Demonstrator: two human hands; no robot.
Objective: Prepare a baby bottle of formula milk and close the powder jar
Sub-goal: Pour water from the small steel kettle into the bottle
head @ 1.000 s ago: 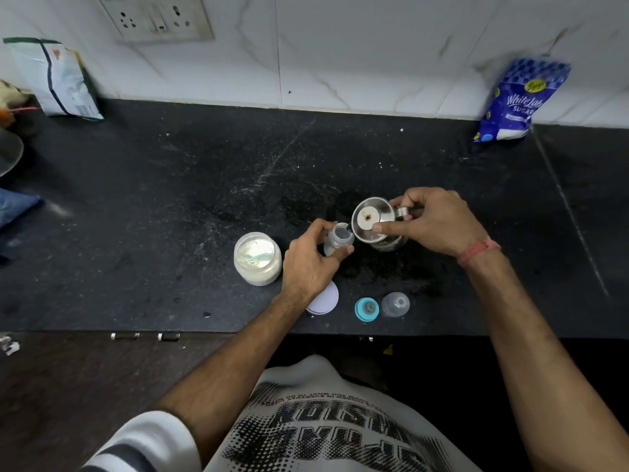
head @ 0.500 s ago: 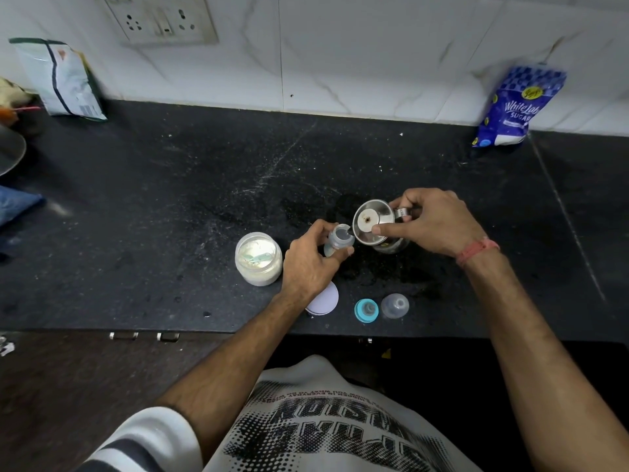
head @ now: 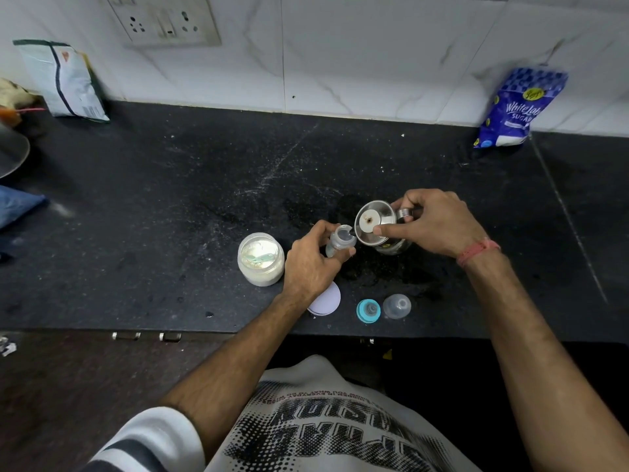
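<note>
On the black counter, my left hand grips a small clear baby bottle, which stands open-topped. My right hand holds a steel jug by its handle, thumb on the lid, tilted with its spout right at the bottle's mouth. Left of the bottle the powder jar stands open, white powder and a pale scoop inside. Its white lid lies flat by my left wrist. The teal bottle ring with teat and the clear cap sit near the counter's front edge.
A blue sugar bag leans on the tiled wall at the back right. A white pouch leans at the back left. A steel dish edge and blue cloth are at the far left. Cabinet handles sit below the edge.
The jug has stayed tilted at the bottle's mouth and both hands keep their grips. Only the view has shifted slightly.
</note>
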